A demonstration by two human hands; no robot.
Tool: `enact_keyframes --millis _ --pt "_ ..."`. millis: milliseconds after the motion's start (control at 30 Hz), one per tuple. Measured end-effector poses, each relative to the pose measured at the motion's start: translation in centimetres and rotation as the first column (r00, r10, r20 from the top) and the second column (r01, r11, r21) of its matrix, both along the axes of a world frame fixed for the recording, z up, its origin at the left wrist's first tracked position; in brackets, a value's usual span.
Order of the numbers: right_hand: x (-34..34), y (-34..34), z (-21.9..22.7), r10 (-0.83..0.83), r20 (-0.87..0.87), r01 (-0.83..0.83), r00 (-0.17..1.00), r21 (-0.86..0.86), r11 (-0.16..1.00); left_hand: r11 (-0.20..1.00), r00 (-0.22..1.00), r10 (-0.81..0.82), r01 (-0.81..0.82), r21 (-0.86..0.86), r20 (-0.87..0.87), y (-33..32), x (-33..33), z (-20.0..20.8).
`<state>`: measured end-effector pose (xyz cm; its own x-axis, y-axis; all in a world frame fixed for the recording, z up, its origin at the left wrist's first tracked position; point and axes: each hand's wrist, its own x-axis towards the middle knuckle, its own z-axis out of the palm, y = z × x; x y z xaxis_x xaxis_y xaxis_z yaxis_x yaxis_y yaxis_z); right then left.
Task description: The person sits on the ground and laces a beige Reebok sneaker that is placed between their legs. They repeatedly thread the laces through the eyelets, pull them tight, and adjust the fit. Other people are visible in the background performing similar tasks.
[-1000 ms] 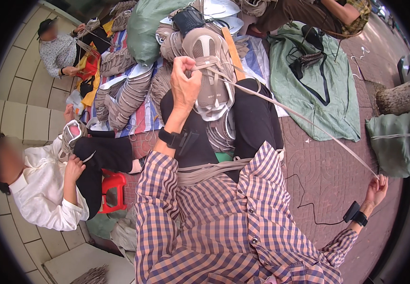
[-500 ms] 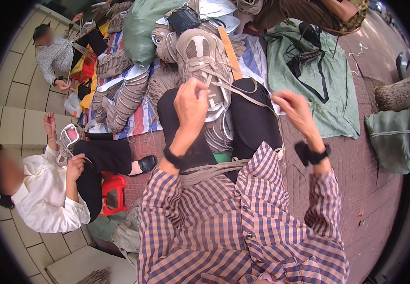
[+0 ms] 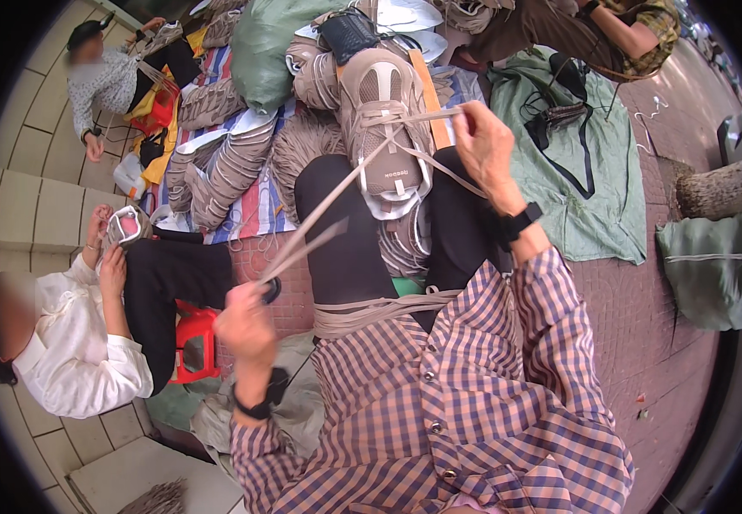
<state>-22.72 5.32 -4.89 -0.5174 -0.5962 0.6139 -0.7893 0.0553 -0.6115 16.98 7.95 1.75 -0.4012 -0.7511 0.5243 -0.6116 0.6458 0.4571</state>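
Note:
A beige sneaker (image 3: pixel 378 81) lies between my knees, its toe pointing away and its tongue toward me. Flat beige shoelaces (image 3: pixel 330 202) run through its upper eyelets. My left hand (image 3: pixel 247 328), slightly blurred, is closed on one lace and draws it taut, low and to the left of the shoe. Beside the shoe's right side, my right hand (image 3: pixel 484 146) pinches the other lace, which stretches across the laced part. Another strand loops over my right thigh. A bundle of spare laces (image 3: pixel 379 313) lies across my waist.
Stacked sneakers (image 3: pixel 232 167) lie on a striped sheet at the left, near a full green sack (image 3: pixel 261 56). A co-worker in white handles a shoe (image 3: pixel 128 224) beside a red stool (image 3: pixel 194 347). A green cloth (image 3: pixel 598 201) with a dark strapped bag lies to the right.
My left hand has pulled far down and left with a lace. My right hand has moved up and inward, toward the shoe. The laces are now stretched tight.

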Motion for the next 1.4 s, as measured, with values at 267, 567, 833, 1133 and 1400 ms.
enact_keyframes --millis 267,567,833,1133,1400 --pt "4.1 -1.1 0.9 0.286 0.018 -0.283 0.958 0.207 0.937 0.789 0.818 0.566 -0.5 0.358 -0.105 -1.1 17.8 -2.5" --pt "0.9 4.6 1.2 0.391 0.356 -0.471 0.849 0.174 0.865 0.948 0.992 0.031 0.008 0.318 -0.12 -5.6 -6.4 -3.7" --pt "0.6 5.1 4.7 0.447 0.318 -0.534 0.836 0.283 0.797 0.983 0.998 -0.047 0.055 -0.177 0.049 -9.3 -19.1 -3.5" --pt "-3.6 6.7 2.1 0.32 0.937 -0.709 0.14 -0.131 0.693 0.997 0.997 -0.068 0.066 0.035 0.035 -11.1 -16.3 -4.4" --pt "-23.6 24.6 -8.3 0.711 0.614 0.263 -0.343 -0.664 0.7 0.133 0.23 0.501 0.932 0.337 -0.835 -10.9 8.6 -6.4"
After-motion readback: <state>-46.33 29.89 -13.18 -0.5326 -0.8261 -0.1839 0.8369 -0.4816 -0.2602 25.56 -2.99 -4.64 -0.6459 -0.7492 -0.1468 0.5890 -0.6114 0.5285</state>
